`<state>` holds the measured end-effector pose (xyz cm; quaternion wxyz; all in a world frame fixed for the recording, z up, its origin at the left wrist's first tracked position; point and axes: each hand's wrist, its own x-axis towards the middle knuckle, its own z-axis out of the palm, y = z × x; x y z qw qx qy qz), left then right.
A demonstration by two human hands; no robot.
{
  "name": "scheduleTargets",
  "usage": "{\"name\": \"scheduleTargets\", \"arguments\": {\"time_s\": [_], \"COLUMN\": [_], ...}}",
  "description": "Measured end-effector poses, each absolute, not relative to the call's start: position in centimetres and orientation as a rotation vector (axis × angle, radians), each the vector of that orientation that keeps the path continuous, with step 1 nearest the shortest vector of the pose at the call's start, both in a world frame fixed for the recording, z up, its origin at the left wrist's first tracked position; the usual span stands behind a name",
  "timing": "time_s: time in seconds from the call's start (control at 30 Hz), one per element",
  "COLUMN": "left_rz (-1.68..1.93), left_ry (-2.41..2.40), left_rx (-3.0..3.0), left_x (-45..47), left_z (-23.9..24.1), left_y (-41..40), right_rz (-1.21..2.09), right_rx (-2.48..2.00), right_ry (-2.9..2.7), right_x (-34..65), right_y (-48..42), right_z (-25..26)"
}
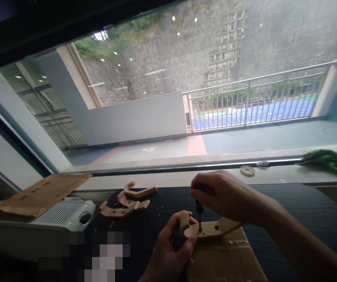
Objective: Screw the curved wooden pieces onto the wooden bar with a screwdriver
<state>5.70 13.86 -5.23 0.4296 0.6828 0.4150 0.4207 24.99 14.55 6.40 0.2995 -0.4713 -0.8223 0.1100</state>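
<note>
My right hand (215, 192) is closed round the dark handle of a screwdriver (199, 219), which stands nearly upright. Its tip meets the top of a pale wooden hook piece (209, 229) near the curled end. With thumb and fingers, my left hand (171, 246) grips that curled end from the left. The wooden piece rests on a brown cardboard box (224, 256), and a dark hole shows farther along it. Below my left thumb a thin, light, pointed thing pokes out, too small to name. Several more wooden hook pieces (121, 209) lie at the back left of the black table.
Along the window sill are a roll of tape (247, 170), a small crumpled item (263, 164) and a green cloth (330, 160). To the left stands a white slatted appliance (65, 213) with a brown paper envelope (42, 194) on it. A window rises behind the table (288, 207).
</note>
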Motion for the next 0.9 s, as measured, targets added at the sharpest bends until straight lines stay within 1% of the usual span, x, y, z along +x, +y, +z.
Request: {"name": "scheduleTargets", "arguments": {"time_s": [0.1, 0.33, 0.53, 0.63, 0.9], "left_rz": [1.052, 1.036, 1.038, 1.045, 1.023], "left_ry": [1.035, 0.993, 1.047, 1.06, 1.039], "left_rx": [1.692, 1.656, 1.668, 1.661, 1.672], "left_x": [5.8, 5.9, 5.9, 6.0, 5.9], "left_z": [-5.3, -5.3, -5.2, -5.1, -5.1], "left_y": [13.9, 13.9, 13.8, 13.7, 13.8], "right_rz": [0.262, 0.237, 0.153, 0.156, 0.237], "right_rx": [-1.251, -1.055, -1.232, -1.264, -1.073], "right_ry": [-2.188, -2.33, -2.202, -2.193, -2.34], "right_x": [25.0, 24.7, 25.0, 25.2, 24.8], "right_y": [14.4, 13.4, 14.7, 14.7, 13.0], "right_z": [6.4, 7.0, 6.4, 6.4, 7.4]}}
